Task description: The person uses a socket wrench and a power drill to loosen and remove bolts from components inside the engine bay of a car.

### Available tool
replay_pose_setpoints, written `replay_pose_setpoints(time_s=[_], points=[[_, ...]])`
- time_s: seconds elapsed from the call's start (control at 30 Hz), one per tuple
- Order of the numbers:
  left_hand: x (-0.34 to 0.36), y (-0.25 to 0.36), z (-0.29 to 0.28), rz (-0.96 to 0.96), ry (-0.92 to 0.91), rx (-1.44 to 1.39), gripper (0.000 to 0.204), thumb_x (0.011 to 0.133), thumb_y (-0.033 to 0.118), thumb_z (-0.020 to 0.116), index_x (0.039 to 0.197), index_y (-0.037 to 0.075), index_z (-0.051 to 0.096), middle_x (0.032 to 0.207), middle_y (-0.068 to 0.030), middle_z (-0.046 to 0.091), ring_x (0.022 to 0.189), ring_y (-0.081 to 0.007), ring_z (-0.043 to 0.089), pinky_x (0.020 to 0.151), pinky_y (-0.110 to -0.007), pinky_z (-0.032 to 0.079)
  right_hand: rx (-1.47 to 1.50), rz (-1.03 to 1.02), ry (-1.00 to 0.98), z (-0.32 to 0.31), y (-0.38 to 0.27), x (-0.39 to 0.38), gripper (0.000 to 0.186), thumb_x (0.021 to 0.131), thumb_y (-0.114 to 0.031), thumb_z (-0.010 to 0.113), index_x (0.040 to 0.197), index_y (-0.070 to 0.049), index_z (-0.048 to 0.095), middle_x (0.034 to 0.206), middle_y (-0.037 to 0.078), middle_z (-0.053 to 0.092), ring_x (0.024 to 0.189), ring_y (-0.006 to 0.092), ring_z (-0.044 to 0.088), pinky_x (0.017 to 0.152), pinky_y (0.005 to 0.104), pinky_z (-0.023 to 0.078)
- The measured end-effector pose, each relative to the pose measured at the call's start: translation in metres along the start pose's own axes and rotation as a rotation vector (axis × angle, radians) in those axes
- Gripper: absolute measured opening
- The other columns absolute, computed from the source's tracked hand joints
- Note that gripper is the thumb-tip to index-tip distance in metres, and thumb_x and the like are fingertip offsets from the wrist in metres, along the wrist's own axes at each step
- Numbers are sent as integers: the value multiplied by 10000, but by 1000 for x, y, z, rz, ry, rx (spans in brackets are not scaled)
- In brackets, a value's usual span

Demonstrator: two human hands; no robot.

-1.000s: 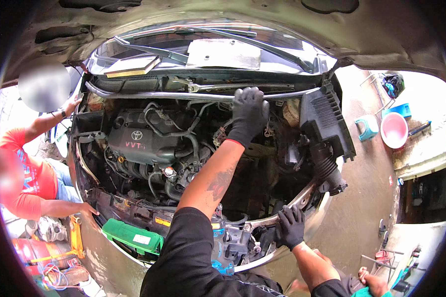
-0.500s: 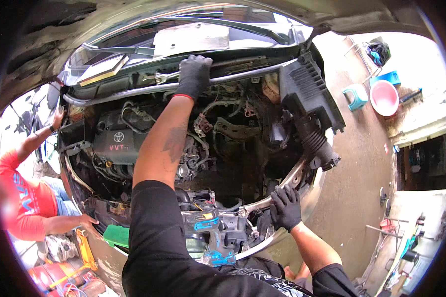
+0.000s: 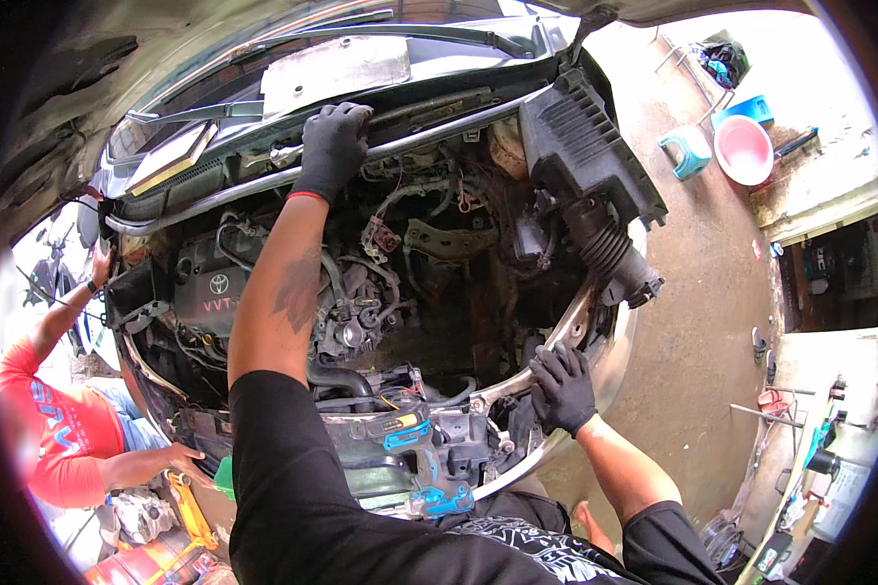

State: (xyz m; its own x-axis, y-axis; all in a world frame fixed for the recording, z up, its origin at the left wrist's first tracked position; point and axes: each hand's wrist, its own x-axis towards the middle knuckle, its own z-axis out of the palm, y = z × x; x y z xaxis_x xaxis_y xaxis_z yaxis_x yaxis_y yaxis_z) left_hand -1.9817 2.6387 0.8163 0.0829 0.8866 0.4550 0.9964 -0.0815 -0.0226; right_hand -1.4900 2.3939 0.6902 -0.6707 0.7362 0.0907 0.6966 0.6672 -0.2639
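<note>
My left hand (image 3: 332,148), in a black glove, reaches across the engine bay to the cowl trough (image 3: 429,109) below the windshield. Its fingers curl down over the trough, and whatever they grip is hidden. A shiny metal piece (image 3: 281,156) lies in the trough right beside it. My right hand (image 3: 564,390), also gloved, rests with fingers outstretched on the front body rail (image 3: 512,398), holding nothing. Between my arms, a blue and grey cordless power tool (image 3: 429,463) lies at the front of the bay.
The black air filter housing (image 3: 590,146) with its ribbed hose sits tilted at the bay's right. The engine cover (image 3: 205,283) is left of my arm. A co-worker in a red shirt (image 3: 68,439) stands at the left. Across the floor are a pink basin (image 3: 743,151) and a stool (image 3: 688,153).
The view has shifted, so the car appears farther left. Both my hands keep about the same places on the car. My left arm now covers more of the green object by the co-worker.
</note>
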Motion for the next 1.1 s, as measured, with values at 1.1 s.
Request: replay_pose_setpoints(time_s=[1.1], points=[[-564,378,-280,-1218,-223,-534,219,940,227,683,860,24,680,749,-162,651,654,-338,634,607,-417,480,93,-184,188,10,2,-12,466,822,-186,732,1274,-129,631,1432,120,547,1380,383,419,1172,505,292]])
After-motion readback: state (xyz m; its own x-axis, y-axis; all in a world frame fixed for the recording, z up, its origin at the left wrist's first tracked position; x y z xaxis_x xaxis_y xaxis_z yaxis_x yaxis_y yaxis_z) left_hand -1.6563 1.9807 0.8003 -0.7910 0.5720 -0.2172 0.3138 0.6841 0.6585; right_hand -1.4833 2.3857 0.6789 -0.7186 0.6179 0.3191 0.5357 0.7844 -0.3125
